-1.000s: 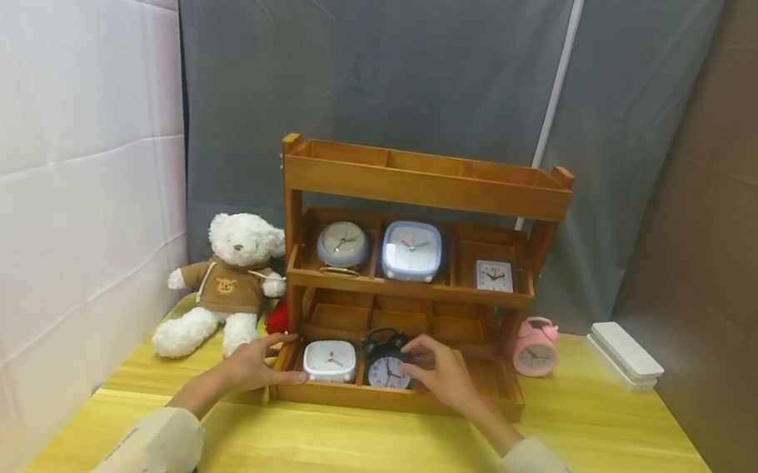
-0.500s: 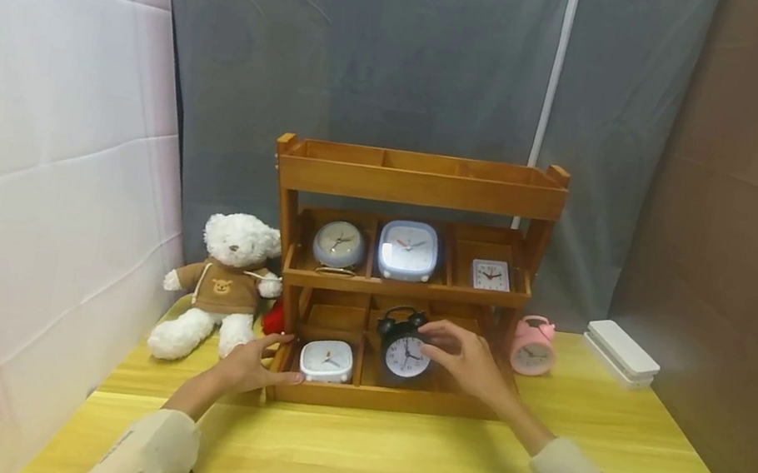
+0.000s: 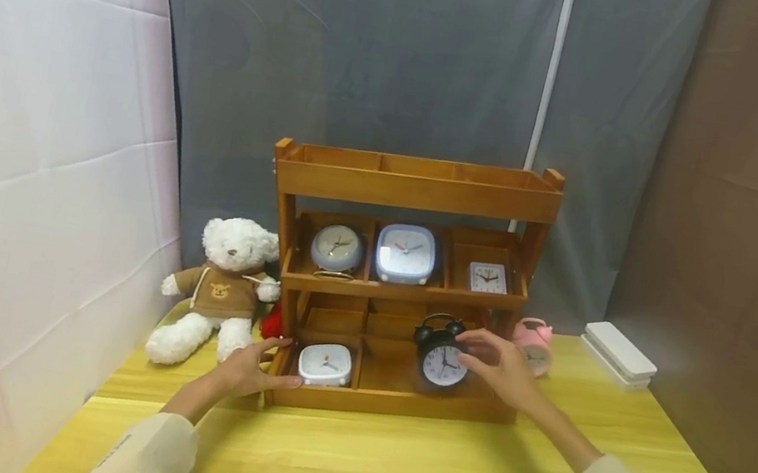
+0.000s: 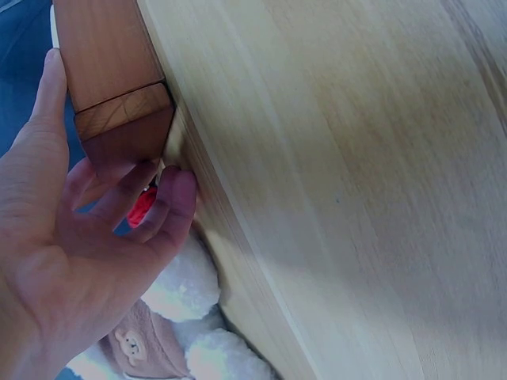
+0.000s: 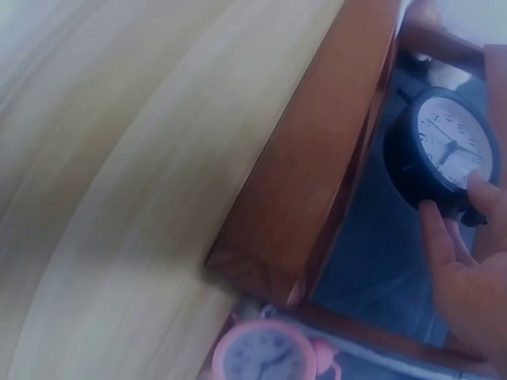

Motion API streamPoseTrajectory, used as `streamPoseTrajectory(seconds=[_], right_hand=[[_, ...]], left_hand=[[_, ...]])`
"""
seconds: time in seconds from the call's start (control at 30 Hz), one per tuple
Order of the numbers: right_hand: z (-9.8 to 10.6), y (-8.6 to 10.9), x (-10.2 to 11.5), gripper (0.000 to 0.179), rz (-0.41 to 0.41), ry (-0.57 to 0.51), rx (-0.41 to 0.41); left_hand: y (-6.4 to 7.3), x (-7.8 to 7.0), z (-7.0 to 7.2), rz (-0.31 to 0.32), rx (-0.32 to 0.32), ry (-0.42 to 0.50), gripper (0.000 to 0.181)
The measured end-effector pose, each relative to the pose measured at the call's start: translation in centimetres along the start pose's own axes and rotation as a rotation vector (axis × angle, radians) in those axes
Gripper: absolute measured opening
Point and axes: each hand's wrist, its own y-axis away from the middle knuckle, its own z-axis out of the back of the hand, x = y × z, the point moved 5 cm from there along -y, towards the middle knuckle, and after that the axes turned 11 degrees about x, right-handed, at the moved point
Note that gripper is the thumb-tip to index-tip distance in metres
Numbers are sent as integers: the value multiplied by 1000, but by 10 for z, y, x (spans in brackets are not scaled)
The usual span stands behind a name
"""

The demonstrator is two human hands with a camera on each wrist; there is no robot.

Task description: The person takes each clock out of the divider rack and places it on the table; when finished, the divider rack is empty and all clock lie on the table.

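My right hand pinches a black twin-bell alarm clock at its right side, thumb over the face edge. It holds the clock above the right part of the bottom tier of a wooden shelf. In the right wrist view the clock hangs over the tier, face visible. My left hand grips the front left corner of that shelf, thumb along the front and fingers round the side. Close to the thumb, a white alarm clock sits in the bottom left compartment.
On the middle tier stand a round clock, a blue clock and a small square clock. A teddy bear sits left of the shelf. At right are a pink alarm clock and white boxes.
My right hand has lifted the black alarm clock from the bottom middle compartment and carried it rightward. My left hand stays on the shelf corner.
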Motion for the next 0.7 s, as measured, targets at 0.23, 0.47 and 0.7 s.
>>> streamPoseTrajectory(seconds=[0.23, 0.47, 0.7], right_hand=[[26, 16, 1, 29, 10, 95, -33], [48, 28, -5, 31, -42, 156, -72], [73, 46, -12, 29, -86, 222, -105]], left_hand=[[-2, 1, -1, -8, 0, 6, 91], [-2, 2, -1, -6, -1, -3, 91], [0, -2, 0, -5, 7, -2, 91]])
